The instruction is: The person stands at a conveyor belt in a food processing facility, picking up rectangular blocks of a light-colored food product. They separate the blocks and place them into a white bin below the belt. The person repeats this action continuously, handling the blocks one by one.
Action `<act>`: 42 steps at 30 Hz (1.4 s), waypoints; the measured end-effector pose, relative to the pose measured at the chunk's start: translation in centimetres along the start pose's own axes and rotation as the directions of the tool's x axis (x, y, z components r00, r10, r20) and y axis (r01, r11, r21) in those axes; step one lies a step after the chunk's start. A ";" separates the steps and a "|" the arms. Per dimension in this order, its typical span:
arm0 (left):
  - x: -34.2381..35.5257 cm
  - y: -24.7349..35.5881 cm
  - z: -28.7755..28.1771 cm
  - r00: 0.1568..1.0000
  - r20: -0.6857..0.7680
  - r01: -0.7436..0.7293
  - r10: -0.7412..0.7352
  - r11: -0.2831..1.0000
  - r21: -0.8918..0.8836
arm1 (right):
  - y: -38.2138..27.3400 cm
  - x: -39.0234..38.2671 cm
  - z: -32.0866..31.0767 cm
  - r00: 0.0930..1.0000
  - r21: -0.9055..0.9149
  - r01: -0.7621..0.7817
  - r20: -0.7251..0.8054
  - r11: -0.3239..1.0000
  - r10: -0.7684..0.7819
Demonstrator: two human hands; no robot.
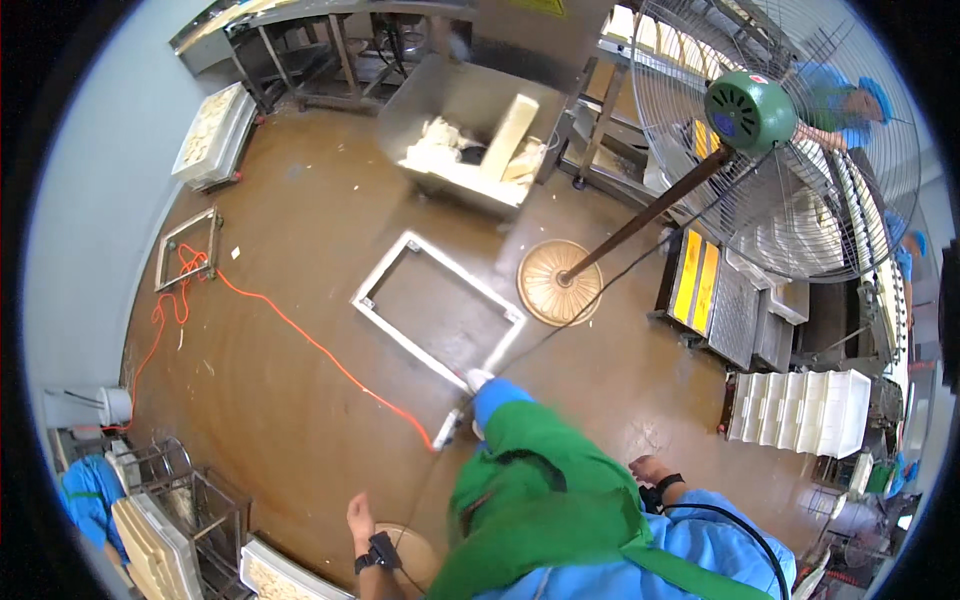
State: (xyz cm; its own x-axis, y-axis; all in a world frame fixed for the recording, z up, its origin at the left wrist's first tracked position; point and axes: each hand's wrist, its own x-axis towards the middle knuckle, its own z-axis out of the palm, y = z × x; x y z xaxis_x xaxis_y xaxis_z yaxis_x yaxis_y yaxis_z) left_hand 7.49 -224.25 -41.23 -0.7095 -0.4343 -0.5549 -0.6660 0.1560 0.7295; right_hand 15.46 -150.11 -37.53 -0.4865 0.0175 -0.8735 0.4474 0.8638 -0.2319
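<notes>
My left hand (361, 518) hangs at my side over the floor, a black band round its wrist. It is empty, its fingers loosely extended. On the other side, my right hand (650, 467) hangs beside my green apron (560, 510); a black band and cable are on that wrist. Its fingers are loosely bent and apart, with nothing visible in them. Ahead of me a rectangular metal wheeled frame (387, 268) lies on the brown floor. My white shoe (480, 378) is at its near corner. Neither hand touches the frame.
A pedestal fan (565, 282) stands right of the frame, its cable crossing the floor. An orange cord (310, 340) runs left to a smaller frame (160, 262). Ahead is a metal bin (405, 115) of pale pieces. White crates (800, 410) and yellow-striped steps (695, 280) stand right; several co-workers are nearby.
</notes>
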 end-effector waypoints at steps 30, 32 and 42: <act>-0.2 -4.1 -0.1 0.943 0.313 -0.010 -0.117 0.927 0.375 | 0.2 -4.1 9.6 0.911 0.410 -0.197 -0.259 0.890 0.321; 0.1 -3.7 -0.3 0.935 0.318 0.002 -0.156 0.901 0.434 | 0.5 -4.2 10.7 0.908 0.413 -0.200 -0.263 0.889 0.326; 5.5 7.6 5.1 0.923 0.363 -0.096 -0.131 0.833 0.545 | -3.3 -10.4 16.6 0.805 0.741 -0.280 -0.164 0.610 0.570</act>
State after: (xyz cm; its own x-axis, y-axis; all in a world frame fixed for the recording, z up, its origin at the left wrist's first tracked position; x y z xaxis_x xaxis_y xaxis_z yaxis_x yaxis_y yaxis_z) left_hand -2.65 -220.91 -40.75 -0.6507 -0.0993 -0.7528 -0.6123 0.6550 0.4428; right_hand 31.51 -161.51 -34.83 -0.2597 0.5895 -0.7649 0.9656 0.1482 -0.2137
